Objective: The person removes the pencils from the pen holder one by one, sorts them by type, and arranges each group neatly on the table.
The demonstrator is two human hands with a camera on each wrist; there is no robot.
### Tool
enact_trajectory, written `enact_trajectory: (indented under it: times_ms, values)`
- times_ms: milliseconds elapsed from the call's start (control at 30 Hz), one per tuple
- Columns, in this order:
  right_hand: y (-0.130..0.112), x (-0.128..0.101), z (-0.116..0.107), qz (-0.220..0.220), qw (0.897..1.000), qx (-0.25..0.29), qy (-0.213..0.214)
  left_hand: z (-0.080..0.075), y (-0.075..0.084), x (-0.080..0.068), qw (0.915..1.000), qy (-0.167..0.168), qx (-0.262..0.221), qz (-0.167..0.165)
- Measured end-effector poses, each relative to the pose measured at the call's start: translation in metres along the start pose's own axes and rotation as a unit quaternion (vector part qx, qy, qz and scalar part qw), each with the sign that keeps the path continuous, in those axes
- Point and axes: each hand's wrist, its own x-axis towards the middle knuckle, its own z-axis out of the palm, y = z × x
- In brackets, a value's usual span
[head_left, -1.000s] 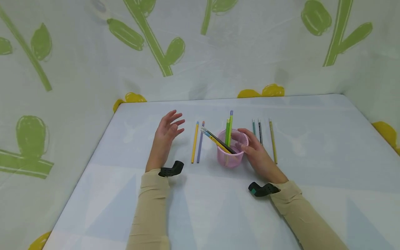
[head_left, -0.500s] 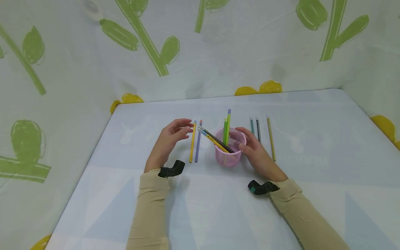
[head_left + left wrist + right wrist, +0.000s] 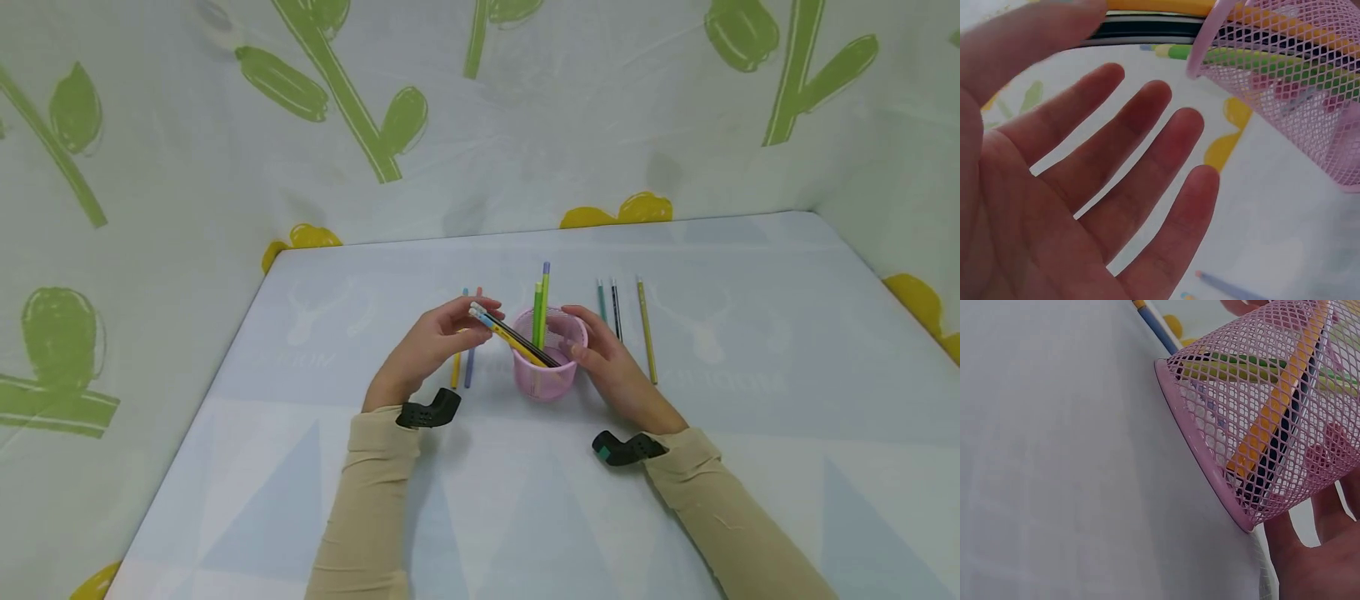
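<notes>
A pink mesh pencil cup (image 3: 543, 385) stands on the table, gripped at its right side by my right hand (image 3: 617, 367), thumb in front and fingers behind. Leaning leftward over its rim are a yellow pencil (image 3: 519, 343) and dark striped pencils (image 3: 1154, 30). Green pencils (image 3: 541, 312) stand more upright inside. My left hand (image 3: 431, 348) is just left of the cup, around the leaning pencils' upper ends. In the left wrist view its fingers (image 3: 1175, 147) are straight and spread, and the thumb lies beside those pencils; whether it touches them I cannot tell.
Partly behind my left hand lie a yellow pencil (image 3: 455, 372) and a purple pencil (image 3: 470, 368). Right of the cup are a teal pencil (image 3: 602, 302), a black pencil (image 3: 617, 310) and a gold pencil (image 3: 647, 333). A patterned cloth wall (image 3: 480, 158) rises behind the table.
My left hand has moved right, across the loose yellow and purple pencils, to the leaning pencils' ends. My right hand stays on the cup. The head view has shifted slightly.
</notes>
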Motion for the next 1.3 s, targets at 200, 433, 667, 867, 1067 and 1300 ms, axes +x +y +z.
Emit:
enact_trajectory:
  times_ms: [200, 433, 667, 867, 1067, 1300]
  values:
    - [0.001, 0.0, -0.001, 0.006, 1.0, 0.001, 0.001, 0.007, 0.003, 0.002, 0.9993, -0.009, 0.037, -0.008]
    - [-0.001, -0.002, -0.001, 0.004, 1.0, 0.002, 0.002, 0.018, -0.007, 0.012, 0.9966, 0.012, 0.082, 0.006]
    - [-0.004, -0.002, -0.001, 0.001, 1.0, -0.002, -0.003, 0.029, -0.015, 0.022, 0.9879, 0.047, 0.147, -0.006]
    - [0.0, 0.0, -0.003, -0.002, 1.0, -0.001, -0.001, 0.031, -0.017, 0.024, 0.9876, 0.044, 0.151, 0.004]
    - [0.0, 0.0, -0.003, 0.002, 1.0, -0.003, 0.003, 0.039, -0.025, 0.027, 0.9889, 0.051, 0.139, -0.003]
    - [0.001, 0.0, -0.003, 0.012, 1.0, -0.019, 0.006, 0.042, -0.034, 0.029, 0.9889, 0.049, 0.14, -0.007]
